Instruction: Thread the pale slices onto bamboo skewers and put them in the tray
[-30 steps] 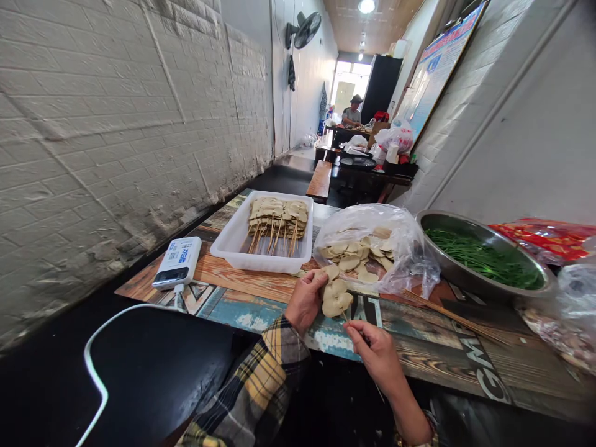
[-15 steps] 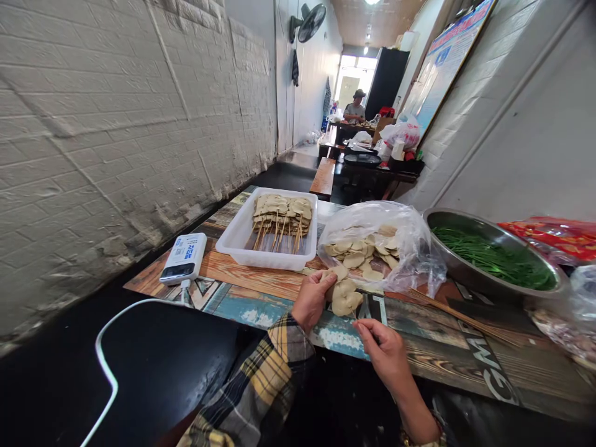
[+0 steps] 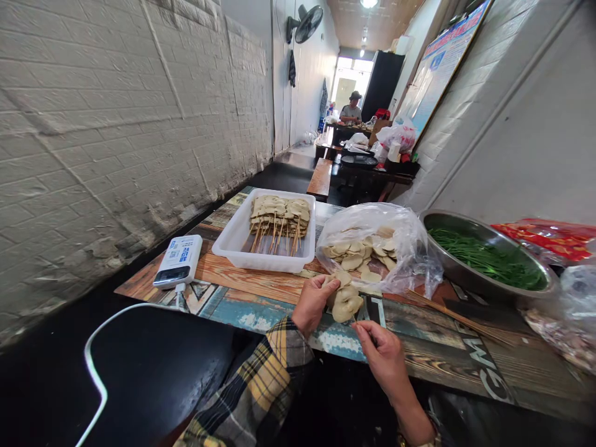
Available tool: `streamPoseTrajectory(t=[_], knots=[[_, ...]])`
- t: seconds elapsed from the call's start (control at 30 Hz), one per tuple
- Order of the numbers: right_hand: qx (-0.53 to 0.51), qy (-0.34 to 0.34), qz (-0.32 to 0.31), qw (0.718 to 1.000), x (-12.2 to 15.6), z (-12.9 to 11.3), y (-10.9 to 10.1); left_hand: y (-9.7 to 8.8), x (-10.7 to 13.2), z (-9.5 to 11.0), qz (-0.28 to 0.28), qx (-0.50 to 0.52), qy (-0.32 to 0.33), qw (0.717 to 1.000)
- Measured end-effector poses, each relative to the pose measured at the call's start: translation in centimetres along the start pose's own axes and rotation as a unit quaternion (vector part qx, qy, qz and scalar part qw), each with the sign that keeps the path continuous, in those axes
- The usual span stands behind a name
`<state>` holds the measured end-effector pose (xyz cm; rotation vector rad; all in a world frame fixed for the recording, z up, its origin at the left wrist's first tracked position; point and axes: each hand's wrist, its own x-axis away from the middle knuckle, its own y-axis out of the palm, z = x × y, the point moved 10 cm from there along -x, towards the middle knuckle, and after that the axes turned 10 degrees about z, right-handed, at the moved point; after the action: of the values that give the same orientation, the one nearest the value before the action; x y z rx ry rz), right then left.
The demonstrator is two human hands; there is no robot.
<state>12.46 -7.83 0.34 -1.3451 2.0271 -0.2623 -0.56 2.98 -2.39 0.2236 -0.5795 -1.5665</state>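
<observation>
My left hand (image 3: 313,303) is closed round a few pale round slices (image 3: 345,300) threaded on a thin wooden skewer, held just above the table. My right hand (image 3: 380,352) pinches the lower end of that skewer near the table's front edge. Right behind the slices lies a clear plastic bag (image 3: 377,248) with more loose slices. A white tray (image 3: 242,239) holding several finished skewers (image 3: 278,218) stands further back on the left.
A steel bowl of green stalks (image 3: 484,257) sits at the right, with loose bamboo skewers (image 3: 454,315) in front of it. A white power bank (image 3: 179,261) with a cable lies at the left. A brick wall runs along the left. Another person sits far down the room.
Both hands have stayed almost in place; my left hand has shifted the slices slightly along the skewer. The view has swayed a little.
</observation>
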Motion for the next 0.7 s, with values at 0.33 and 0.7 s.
streamPoseTrajectory(t=[0.33,0.7], knots=[[0.003,-0.003,0.015,1.000,-0.6,-0.3,0.1,0.7,0.2,0.1,-0.021,-0.036,0.000,0.999],[-0.113,0.094,0.130,0.981,-1.8,4.6,-5.9,2.4,-1.4,3.9,-0.006,-0.176,0.086,0.981]])
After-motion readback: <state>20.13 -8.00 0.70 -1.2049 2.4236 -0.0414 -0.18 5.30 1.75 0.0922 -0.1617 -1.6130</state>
